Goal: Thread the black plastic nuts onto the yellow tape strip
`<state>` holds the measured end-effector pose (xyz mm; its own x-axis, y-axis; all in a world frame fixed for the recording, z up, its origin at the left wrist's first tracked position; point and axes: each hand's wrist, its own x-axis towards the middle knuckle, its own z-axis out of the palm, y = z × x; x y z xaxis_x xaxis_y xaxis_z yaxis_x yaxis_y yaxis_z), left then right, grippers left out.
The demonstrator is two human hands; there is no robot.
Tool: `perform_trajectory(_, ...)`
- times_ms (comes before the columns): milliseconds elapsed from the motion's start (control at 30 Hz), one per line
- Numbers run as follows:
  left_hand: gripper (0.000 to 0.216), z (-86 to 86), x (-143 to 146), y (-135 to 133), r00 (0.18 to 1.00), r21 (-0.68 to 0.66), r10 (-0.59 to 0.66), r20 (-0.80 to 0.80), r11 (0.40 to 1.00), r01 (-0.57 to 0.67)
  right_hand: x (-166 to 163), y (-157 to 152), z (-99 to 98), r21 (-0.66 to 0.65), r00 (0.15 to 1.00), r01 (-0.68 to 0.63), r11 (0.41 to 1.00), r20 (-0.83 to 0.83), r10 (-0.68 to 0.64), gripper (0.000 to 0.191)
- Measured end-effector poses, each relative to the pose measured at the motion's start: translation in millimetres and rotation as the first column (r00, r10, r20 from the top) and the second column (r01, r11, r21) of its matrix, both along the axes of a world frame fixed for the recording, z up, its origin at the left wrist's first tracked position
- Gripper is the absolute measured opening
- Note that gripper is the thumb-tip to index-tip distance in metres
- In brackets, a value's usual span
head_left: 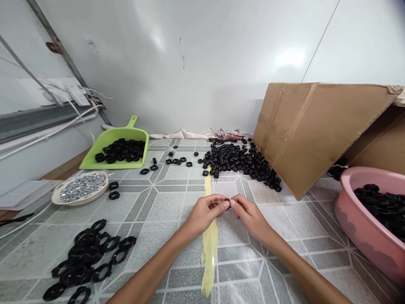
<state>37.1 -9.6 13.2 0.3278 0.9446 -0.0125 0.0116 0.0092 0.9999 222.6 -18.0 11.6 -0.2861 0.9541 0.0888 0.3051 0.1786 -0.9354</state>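
My left hand (205,212) and my right hand (248,213) meet fingertip to fingertip above the tabletop, both pinched on a small black part (227,200) that is mostly hidden by the fingers. Under them runs a strip of yellow tape (210,236) stuck on the patterned table (158,207). A heap of small black nuts (240,162) lies just beyond my hands. A pile of larger black rings (88,257) lies near my left forearm.
A green dustpan (118,147) holds black nuts at the back left. A white plate (79,188) holds shiny metal pieces. A tilted cardboard box (310,131) stands at the right, with a pink basin (363,219) of black parts in front of it.
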Motion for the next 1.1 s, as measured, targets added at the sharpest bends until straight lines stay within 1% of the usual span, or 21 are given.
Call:
perform_trajectory(67, 0.037, 0.8, 1.0, -1.6, 1.0, 0.042, -0.016, 0.01, 0.999, 0.015, -2.5, -1.9, -1.2, 0.005, 0.999, 0.031, 1.0, 0.04, -0.031, 0.041)
perform_trajectory(167, 0.035, 1.5, 1.7, -1.9, 0.999, 0.092, -0.028, 0.036, 0.995, 0.025, -4.3, -1.5, -4.1, -0.007, 0.999, 0.034, 0.999, 0.035, -0.034, 0.044)
perform_trajectory(233, 0.035, 1.8, 1.6, -0.9, 0.999, 0.077, -0.018, 0.047, 0.997, 0.014, -3.7, 0.3, -4.8, -0.007, 0.999, 0.032, 0.999, 0.008, -0.032, 0.044)
perform_trajectory(333, 0.035, 2.8, 1.3, 0.0, 0.999, 0.023, 0.0, 0.047, 1.0, -0.001, -1.4, 2.8, -2.8, -0.002, 0.999, 0.005, 1.0, -0.035, -0.005, 0.037)
perform_trajectory(433, 0.034, 4.4, 2.0, -2.1, 0.999, -0.008, -0.025, 0.036, 1.0, 0.025, 0.1, 3.1, -0.5, 0.002, 0.999, -0.032, 0.999, -0.025, 0.032, 0.036)
perform_trajectory(500, 0.032, 4.7, 3.0, -4.6, 0.998, 0.007, -0.053, 0.038, 0.999, 0.053, -0.4, 2.3, -0.5, 0.005, 1.0, -0.019, 1.0, 0.009, 0.019, 0.042)
perform_trajectory(600, 0.032, 2.6, 4.6, -6.6, 0.996, 0.074, -0.083, 0.032, 0.994, 0.081, -2.1, 0.9, -1.8, -0.002, 0.999, 0.037, 0.999, 0.023, -0.037, 0.045)
perform_trajectory(667, 0.033, 0.6, 4.7, -5.8, 0.997, 0.09, -0.074, 0.026, 0.993, 0.071, -2.8, 0.5, -2.4, 0.004, 0.999, 0.048, 0.999, 0.014, -0.048, 0.044)
perform_trajectory(733, 0.033, -0.3, 4.2, -4.7, 0.998, 0.08, -0.049, 0.027, 0.996, 0.047, -2.8, 0.5, -2.6, 0.015, 0.999, 0.031, 0.999, 0.009, -0.031, 0.043)
perform_trajectory(800, 0.033, 0.9, 4.3, -5.6, 1.0, 0.099, -0.029, 0.0, 0.995, 0.029, -2.5, 0.8, -2.9, 0.01, 1.0, 0.011, 1.0, 0.012, -0.011, 0.043)
perform_trajectory(867, 0.031, 3.2, 5.9, -10.2, 0.998, 0.166, 0.002, -0.07, 0.986, 0.01, -2.6, 1.0, -2.9, -0.007, 1.0, 0.011, 1.0, 0.01, -0.011, 0.044)
perform_trajectory(967, 0.025, 4.3, 10.8, -22.1, 0.97, 0.329, 0.133, -0.204, 0.942, -0.06, -4.3, 0.1, -0.9, -0.056, 0.999, 0.017, 0.998, -0.04, -0.02, 0.044)
perform_trajectory(1033, 0.023, 1.8, 13.6, -29.2, 0.933, 0.463, 0.224, -0.283, 0.883, -0.071, -5.9, -1.5, 2.3, -0.12, 0.995, -0.003, 0.993, -0.095, -0.009, 0.044)
perform_trajectory(1100, 0.023, -2.3, 14.8, -33.2, 0.899, 0.587, 0.282, -0.336, 0.809, -0.034, -7.0, -3.3, 5.8, -0.181, 0.99, -0.025, 0.983, -0.144, -0.002, 0.044)
